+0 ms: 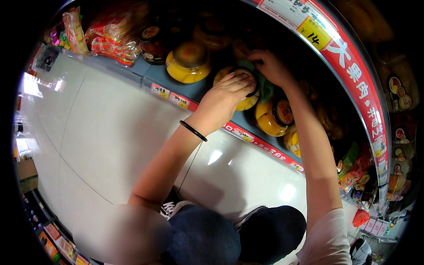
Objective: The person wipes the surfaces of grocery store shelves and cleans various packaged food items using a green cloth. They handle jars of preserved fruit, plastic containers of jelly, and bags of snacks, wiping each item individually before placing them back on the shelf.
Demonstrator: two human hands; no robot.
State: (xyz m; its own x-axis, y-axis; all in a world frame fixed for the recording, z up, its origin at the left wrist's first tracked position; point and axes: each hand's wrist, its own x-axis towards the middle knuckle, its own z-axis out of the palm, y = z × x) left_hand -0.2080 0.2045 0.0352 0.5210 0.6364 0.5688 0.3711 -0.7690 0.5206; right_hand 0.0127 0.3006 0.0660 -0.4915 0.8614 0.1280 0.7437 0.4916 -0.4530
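My left hand [225, 96] lies over the black lid of a glass jar of yellow fruit [246, 105], its fingers spread across the top. The jar stands on the grey store shelf [155, 73]. My right hand [272, 69] reaches behind this jar, fingers bent at the upper edge of a green cloth [265, 86]. The cloth hangs down the jar's right side; part of it is hidden behind the lid. A second jar of yellow fruit [267, 118] leans with its lid turned to the right, below my right wrist. Another fruit jar [188, 68] stands to the left.
An upper shelf edge with a red printed strip [359, 84] curves above my right arm. Price tags [169, 96] line the lower shelf's front. Farther left are a dark-lidded jar [153, 46] and plastic-wrapped packets [114, 49]. My knees [203, 235] are close below, over the tiled floor [109, 132].
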